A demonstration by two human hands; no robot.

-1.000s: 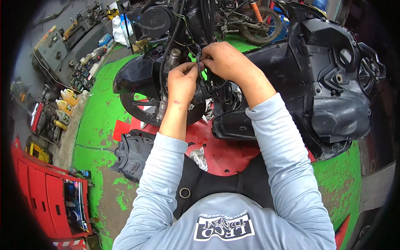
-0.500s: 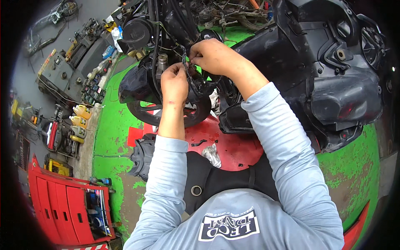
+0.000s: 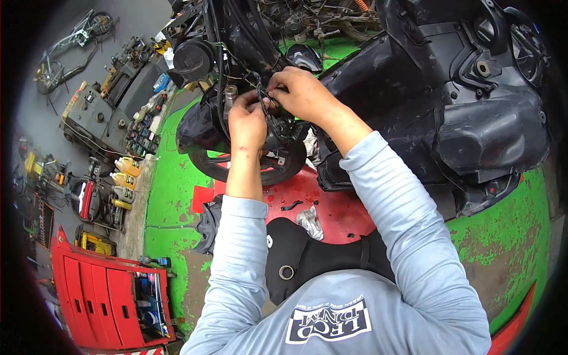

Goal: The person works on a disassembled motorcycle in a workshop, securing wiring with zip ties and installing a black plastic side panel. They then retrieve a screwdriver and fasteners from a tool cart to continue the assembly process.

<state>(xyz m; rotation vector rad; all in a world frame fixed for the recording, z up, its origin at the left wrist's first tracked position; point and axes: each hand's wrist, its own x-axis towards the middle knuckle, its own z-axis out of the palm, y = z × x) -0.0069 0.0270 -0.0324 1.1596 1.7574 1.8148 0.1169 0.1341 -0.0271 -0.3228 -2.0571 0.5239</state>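
Both my hands are at the front of a partly stripped motorcycle or scooter. My left hand (image 3: pixel 247 125), fingers bent and closed, pinches a dark wiring harness (image 3: pixel 264 102). Right beside it, my right hand (image 3: pixel 303 96) grips the same wires with thumb and fingertips together. The exact spot between the fingertips is partly hidden. A metal cylindrical fitting (image 3: pixel 231 93) stands just left of my left hand. Beneath the hands are a black front wheel (image 3: pixel 269 176) and a dark fender (image 3: pixel 198 127). A round black part (image 3: pixel 193 56) lies to the upper left.
Large black body panels (image 3: pixel 408 100) fill the right side. A red panel (image 3: pixel 343 219) with a crumpled rag (image 3: pixel 309 223) lies below the wheel. At the left are a red tool cabinet (image 3: pixel 97 296), yellow jugs (image 3: pixel 126 166) and a grey machine (image 3: pixel 94 115). The floor is worn green paint (image 3: pixel 168 195).
The view has shifted a little, so the surroundings sit slightly further right. My fingertips have come closer together on the wires. Both hands keep their grip.
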